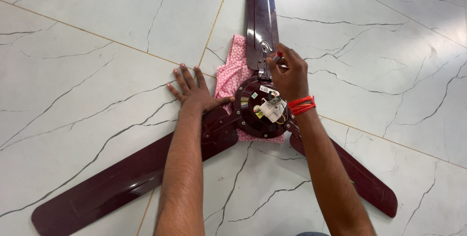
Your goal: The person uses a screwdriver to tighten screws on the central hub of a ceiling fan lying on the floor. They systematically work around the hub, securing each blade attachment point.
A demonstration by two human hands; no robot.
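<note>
Floor (97,46): white marble tiles with dark veins; all things lie on it.
Lower-left blade (121,180): dark maroon, it goes from the motor hub down to the left.
Left hand (194,92): it lies flat on the floor just left of the motor hub, palm down; the fingers (184,76) are spread and released, they grasp nothing. The thumb points toward the hub.
Pink cloth (232,70): patterned, it lies under the motor hub and shows at the upper left of it.
Motor hub (253,114): round, maroon, the middle of the ceiling fan; a white wiring block (272,109) with wires sits on top.
Top blade (261,17): it goes straight up from the hub.
Right hand (289,73): just above the hub, at the root of the top blade; the fingers are clenched around a small tool with a red part (279,54).
Red band (301,105): on the right wrist, beside the hub.
Lower-right blade (362,180): it goes from the hub down to the right, partly under the right forearm.
</note>
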